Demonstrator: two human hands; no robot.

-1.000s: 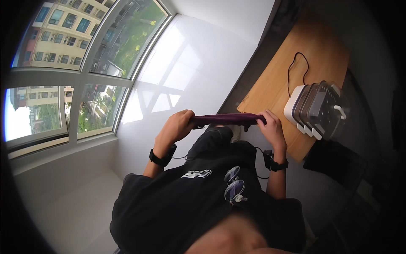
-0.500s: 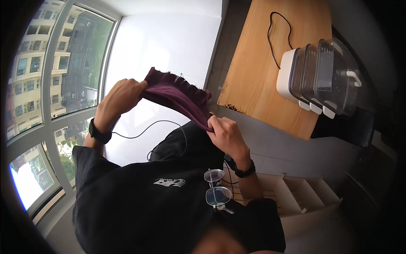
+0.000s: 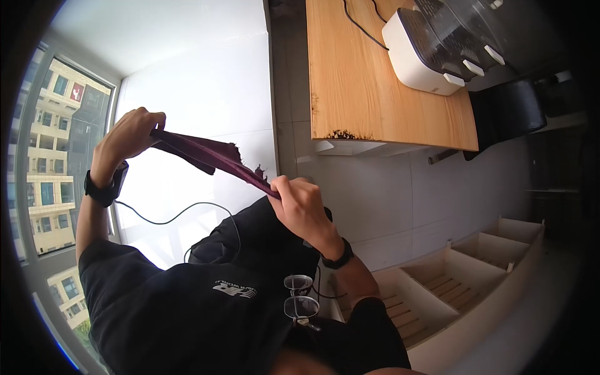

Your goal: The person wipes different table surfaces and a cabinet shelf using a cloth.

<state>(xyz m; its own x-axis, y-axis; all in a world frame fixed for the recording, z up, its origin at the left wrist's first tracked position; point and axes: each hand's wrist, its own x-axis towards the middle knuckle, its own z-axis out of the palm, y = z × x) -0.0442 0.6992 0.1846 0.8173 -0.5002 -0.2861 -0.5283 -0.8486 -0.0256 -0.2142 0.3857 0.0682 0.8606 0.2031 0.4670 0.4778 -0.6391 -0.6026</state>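
Observation:
A dark purple cloth [image 3: 215,156] with a frayed edge is stretched at a slant between my two hands, in front of a white wall panel. My left hand [image 3: 130,134] is closed on its upper left end. Fingers of my right hand [image 3: 299,205] pinch the lower right end. Each wrist carries a black band, and a thin black cable runs from the left one. The cloth hangs in the air above my dark trousers, and its folded layers overlap.
A wooden table [image 3: 375,112] with a chipped corner holds a white appliance with clear tiers [image 3: 415,56]. Beside it is a black chair [image 3: 509,115]. A divided wooden rack [image 3: 450,275] stands at lower right. Windows [image 3: 62,156] are on the left.
The view has turned, bringing the wooden rack into sight. The cloth, earlier level and then spread wider, now slants down to the right and is folded narrower. Both hands still hold it.

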